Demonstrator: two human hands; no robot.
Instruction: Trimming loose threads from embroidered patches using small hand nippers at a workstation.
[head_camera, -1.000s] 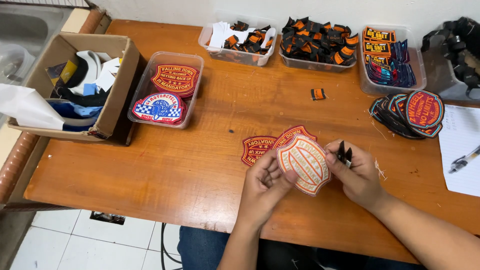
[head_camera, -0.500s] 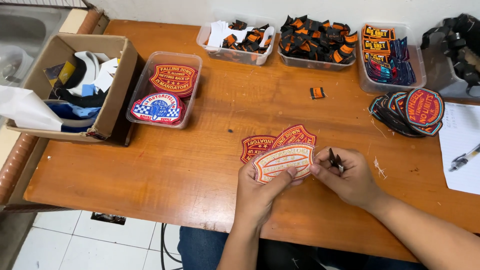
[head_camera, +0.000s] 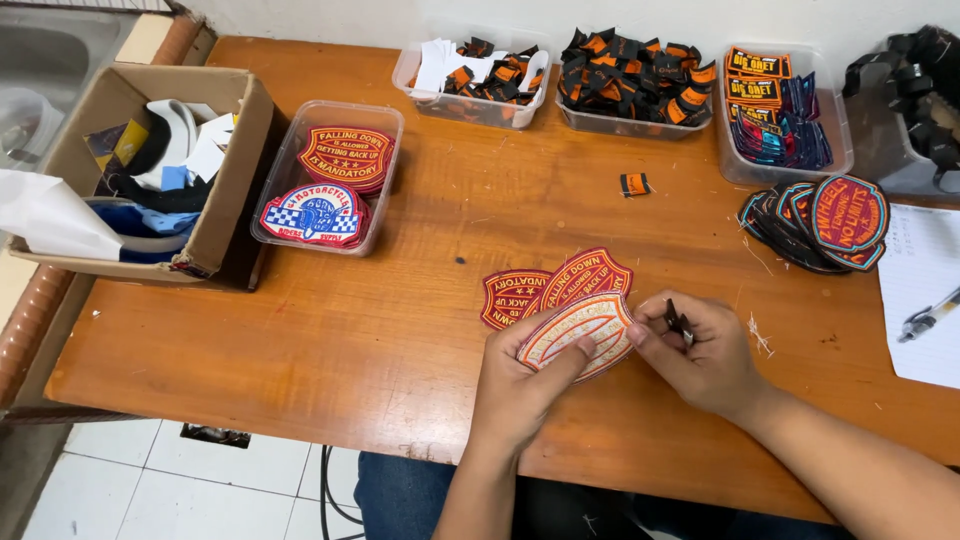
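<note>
Both hands pinch one embroidered patch (head_camera: 578, 332) back side up, just above the wooden table (head_camera: 300, 350) near its near edge: left hand (head_camera: 525, 375) grips its near-left edge, right hand (head_camera: 700, 355) its right edge. Right hand also clamps a small dark tool (head_camera: 676, 320). Two red patches (head_camera: 560, 285) lie just beyond, partly under it.

A shield-shaped embroidered patch (head_camera: 577, 333), pale back side up with an orange-red border, tilts above the wooden table (head_camera: 350, 330).
</note>
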